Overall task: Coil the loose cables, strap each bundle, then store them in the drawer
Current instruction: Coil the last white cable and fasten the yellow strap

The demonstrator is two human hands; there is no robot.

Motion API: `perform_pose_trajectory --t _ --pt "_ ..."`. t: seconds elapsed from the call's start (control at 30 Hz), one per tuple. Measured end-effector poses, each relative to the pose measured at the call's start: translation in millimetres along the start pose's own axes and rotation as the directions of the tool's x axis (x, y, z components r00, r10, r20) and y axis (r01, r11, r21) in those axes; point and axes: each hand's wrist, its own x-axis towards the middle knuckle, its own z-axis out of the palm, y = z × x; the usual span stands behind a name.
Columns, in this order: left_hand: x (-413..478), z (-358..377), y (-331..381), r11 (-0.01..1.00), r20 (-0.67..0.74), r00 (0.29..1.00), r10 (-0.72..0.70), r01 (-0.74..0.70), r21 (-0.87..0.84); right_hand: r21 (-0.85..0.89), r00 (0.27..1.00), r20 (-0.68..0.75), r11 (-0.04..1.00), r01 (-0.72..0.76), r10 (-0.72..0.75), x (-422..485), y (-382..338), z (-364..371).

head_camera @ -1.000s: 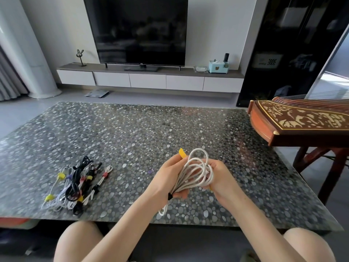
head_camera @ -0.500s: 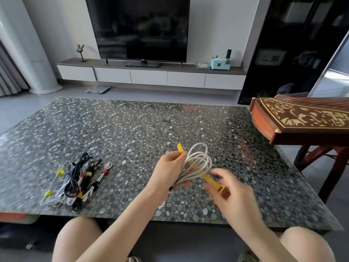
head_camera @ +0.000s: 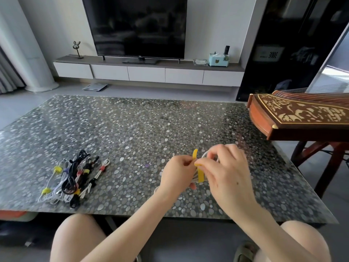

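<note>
My left hand (head_camera: 177, 172) grips a coiled white cable (head_camera: 194, 180) just above the pebble-patterned table (head_camera: 132, 129). Most of the coil is hidden between my two hands. A yellow strap (head_camera: 200, 175) lies across the coil, one end sticking up beside my left thumb. My right hand (head_camera: 224, 171) pinches the strap at its upper bend, fingers curled over the coil. A pile of strapped cable bundles (head_camera: 71, 178), black and white with yellow and red straps, lies on the table at the near left.
A wooden zither (head_camera: 298, 116) on a stand sits by the table's right edge. A TV (head_camera: 136, 25) stands on a low cabinet with white drawers (head_camera: 147, 73) across the room. My knees are under the table's near edge.
My right hand brought the strap's free end from the right of the coil back over it, and now meets my left hand. The coil is now mostly covered.
</note>
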Motion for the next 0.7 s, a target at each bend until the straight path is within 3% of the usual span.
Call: perform_pose_trajectory --t 0.07,0.2,0.33,0.43,0.6,0.7 --pt "0.1 4.1 1.5 0.998 0.014 1.0 -0.009 0.008 0.066 0.033 0.999 -0.041 0.999 0.025 -0.024 0.2 0.8 11.1" --pt "2.7 5.2 0.7 0.995 0.002 0.999 0.048 -0.048 0.089 0.415 0.977 -0.014 0.891 -0.187 0.212 -9.1 9.3 23.3" --pt "-0.8 6.2 -8.4 0.983 -0.156 0.982 0.108 -0.128 -0.128 0.61 0.892 0.118 0.677 -0.412 0.436 -14.8 14.6 27.0" --pt "-2.7 4.7 -12.7 0.968 -0.215 0.962 0.169 -0.203 -0.146 0.697 0.787 0.274 0.449 -0.559 0.553 -16.4 19.4 28.1" --pt "-5.2 3.5 -10.1 0.947 -0.114 0.941 0.319 -0.322 -0.009 0.827 0.719 0.391 0.124 -0.549 0.575 -12.9 24.7 19.4" --pt "-6.5 3.0 -8.6 0.945 -0.1 0.943 0.317 -0.323 -0.058 0.85 0.726 0.42 0.043 -0.524 0.544 -11.7 25.1 16.2"
